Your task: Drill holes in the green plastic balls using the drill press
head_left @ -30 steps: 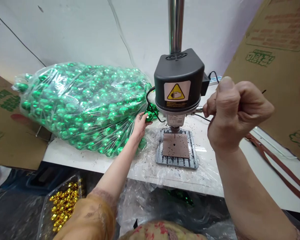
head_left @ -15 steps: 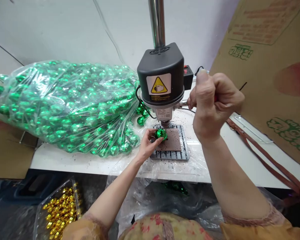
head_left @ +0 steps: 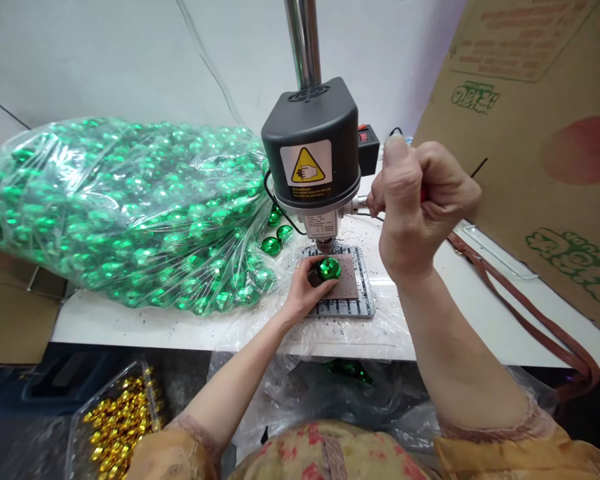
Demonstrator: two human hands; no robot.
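Observation:
My left hand [head_left: 306, 290] pinches a shiny green faceted bauble [head_left: 331, 268] between thumb and fingers. The bauble rests on a brown board [head_left: 349, 283] on the slotted metal base [head_left: 366, 293] of a small black drill press [head_left: 310, 143]. Directly above the bauble is the drill chuck [head_left: 325, 245]; whether the bit touches it is hard to make out. My right hand [head_left: 420, 200] is closed around the press's feed handle, whose red grip is mostly hidden by the fingers.
A big clear bag [head_left: 130, 213] of green baubles fills the table's left side, with several loose baubles [head_left: 271, 246] beside it. Cardboard boxes [head_left: 520, 160] stand right and left. A brown strap [head_left: 520, 307] lies at right. Below sits a clear bin [head_left: 145, 393] of gold beads.
My left hand has shifted the bauble slightly right across the board, under the chuck. The bauble's visible face looks turned. My right hand keeps its grip on the handle.

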